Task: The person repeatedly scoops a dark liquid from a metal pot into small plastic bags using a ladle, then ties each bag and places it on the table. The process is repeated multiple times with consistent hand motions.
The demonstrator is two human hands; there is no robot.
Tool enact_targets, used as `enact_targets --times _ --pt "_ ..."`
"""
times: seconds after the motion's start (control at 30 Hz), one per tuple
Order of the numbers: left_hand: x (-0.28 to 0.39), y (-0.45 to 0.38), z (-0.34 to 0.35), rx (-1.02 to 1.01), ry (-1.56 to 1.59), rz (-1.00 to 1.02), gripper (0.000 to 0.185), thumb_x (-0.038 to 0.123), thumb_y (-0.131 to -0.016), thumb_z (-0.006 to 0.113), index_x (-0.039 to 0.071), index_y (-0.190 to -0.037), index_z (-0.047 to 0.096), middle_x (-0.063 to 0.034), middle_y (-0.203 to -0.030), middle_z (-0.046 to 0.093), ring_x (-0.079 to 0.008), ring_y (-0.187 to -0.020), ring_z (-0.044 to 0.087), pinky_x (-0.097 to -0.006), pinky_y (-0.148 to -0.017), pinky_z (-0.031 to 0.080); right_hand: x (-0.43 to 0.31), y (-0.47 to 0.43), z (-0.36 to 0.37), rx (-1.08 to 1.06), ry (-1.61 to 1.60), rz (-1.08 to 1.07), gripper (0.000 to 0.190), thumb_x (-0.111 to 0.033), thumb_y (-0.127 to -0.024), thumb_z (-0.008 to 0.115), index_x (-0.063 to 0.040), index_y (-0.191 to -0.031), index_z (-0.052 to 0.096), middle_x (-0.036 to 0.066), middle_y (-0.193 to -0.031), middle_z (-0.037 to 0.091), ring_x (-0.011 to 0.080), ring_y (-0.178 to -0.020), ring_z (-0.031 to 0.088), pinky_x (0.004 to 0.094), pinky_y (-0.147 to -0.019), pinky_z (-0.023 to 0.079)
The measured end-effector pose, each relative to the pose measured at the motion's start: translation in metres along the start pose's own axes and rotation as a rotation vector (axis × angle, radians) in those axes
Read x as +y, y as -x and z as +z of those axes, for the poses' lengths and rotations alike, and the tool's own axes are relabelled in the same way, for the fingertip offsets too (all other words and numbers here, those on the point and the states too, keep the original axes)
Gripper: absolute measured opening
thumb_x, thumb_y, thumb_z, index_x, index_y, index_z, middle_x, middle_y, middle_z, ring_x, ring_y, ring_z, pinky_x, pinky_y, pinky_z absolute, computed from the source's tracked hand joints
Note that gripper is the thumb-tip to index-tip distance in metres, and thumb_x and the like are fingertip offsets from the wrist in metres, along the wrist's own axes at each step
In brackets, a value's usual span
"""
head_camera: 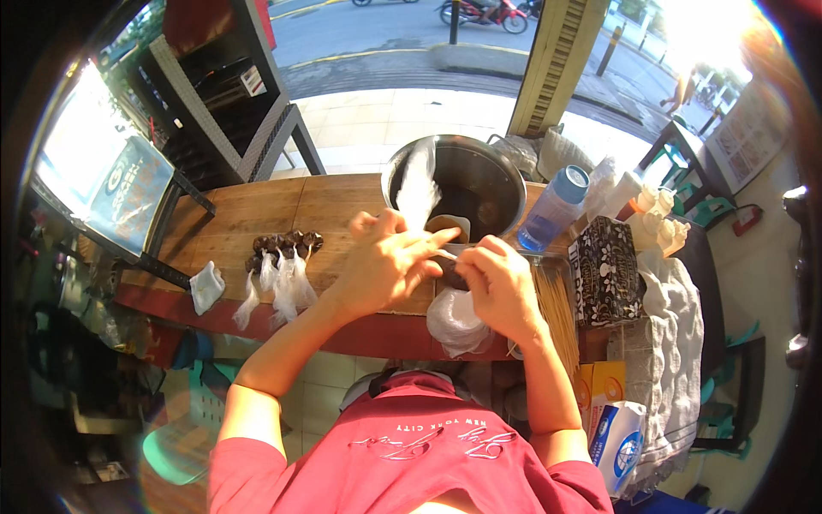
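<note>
My left hand (392, 260) is raised above the near side of a wooden table, fingers partly spread around clear plastic film (419, 186) that rises over a large metal pot (392, 173). My right hand (498, 283) pinches a thin pale strip (445, 254) that runs between both hands; whether it belongs to the film I cannot tell. Beneath the hands is a dark round thing (453, 277), mostly hidden. Close to my right wrist lies a pile of clear plastic bags (454, 321). Left of my left hand are several dark balls (286, 241) with plastic tails (289, 289).
Thin wooden sticks (555, 308) lie in a tray on the right. Beyond stand a blue-capped bottle (553, 209), a patterned tissue box (607, 270) and squeeze bottles (655, 218). A folded white cloth (207, 287) sits at the table's left edge. A light container (453, 226) is by the pot.
</note>
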State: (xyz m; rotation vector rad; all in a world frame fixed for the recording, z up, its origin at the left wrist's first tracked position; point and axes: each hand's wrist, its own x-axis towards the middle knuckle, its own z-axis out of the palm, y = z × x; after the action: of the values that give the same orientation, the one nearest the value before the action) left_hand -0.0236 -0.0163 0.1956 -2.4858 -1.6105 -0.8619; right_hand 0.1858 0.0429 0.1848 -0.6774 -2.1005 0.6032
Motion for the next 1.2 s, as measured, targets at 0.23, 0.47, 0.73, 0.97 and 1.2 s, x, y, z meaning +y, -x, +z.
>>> enact_targets --times 0.23,0.47,0.73,0.97,1.2 --pt "-0.023 0.010 -0.025 0.192 -0.117 -0.273 0.035 0.043 -0.084 0.075 0.009 -0.085 0.073 -0.0002 -0.102 0.066 -0.0184 -0.103 0.051 -0.0428 -0.088 0.035 0.016 0.001 0.004 -0.034 0.103 -0.008 0.003 -0.005 -0.083 0.065 -0.004 -0.086 0.065 0.012 -0.081 0.057 0.0327 -0.082 0.060 0.0415 -0.071 0.050" --pt "-0.013 0.007 -0.015 -0.023 0.724 -0.235 0.048 0.046 -0.097 0.059 0.009 -0.126 0.062 -0.0023 -0.110 0.066 -0.0120 -0.097 0.053 -0.0340 -0.085 0.036 0.002 -0.004 0.010 -0.127 -0.036 -0.023 0.004 -0.004 -0.082 0.066 -0.001 -0.084 0.065 0.013 -0.079 0.058 0.0340 -0.080 0.060 0.0416 -0.069 0.049" --pt "-0.021 0.013 -0.037 -0.270 0.608 -0.278 0.042 0.046 -0.092 0.066 0.016 -0.122 0.069 -0.0040 -0.098 0.068 -0.0209 -0.099 0.053 -0.0422 -0.096 0.031 0.005 -0.009 -0.001 -0.088 0.083 0.014 0.002 -0.004 -0.081 0.068 -0.003 -0.082 0.066 0.012 -0.079 0.058 0.0323 -0.078 0.061 0.0413 -0.068 0.049" --pt "-0.016 0.016 -0.021 0.049 -0.223 0.020 0.036 0.036 -0.081 0.074 0.025 -0.115 0.074 0.0124 -0.086 0.067 -0.0162 -0.088 0.048 -0.0407 -0.086 0.025 -0.008 -0.010 -0.005 -0.092 -0.036 0.118 0.002 -0.003 -0.080 0.068 -0.002 -0.083 0.068 0.012 -0.077 0.059 0.0325 -0.073 0.060 0.0386 -0.065 0.049" --pt "-0.030 0.006 0.007 0.106 0.759 -0.296 0.013 0.022 -0.091 0.069 0.010 -0.094 0.074 -0.0017 -0.080 0.066 -0.0166 -0.085 0.059 -0.0385 -0.088 0.041 -0.032 -0.006 0.016 -0.222 -0.691 0.328 0.008 -0.004 -0.084 0.074 0.001 -0.089 0.072 0.002 -0.076 0.060 0.0107 -0.069 0.055 0.0270 -0.060 0.044"
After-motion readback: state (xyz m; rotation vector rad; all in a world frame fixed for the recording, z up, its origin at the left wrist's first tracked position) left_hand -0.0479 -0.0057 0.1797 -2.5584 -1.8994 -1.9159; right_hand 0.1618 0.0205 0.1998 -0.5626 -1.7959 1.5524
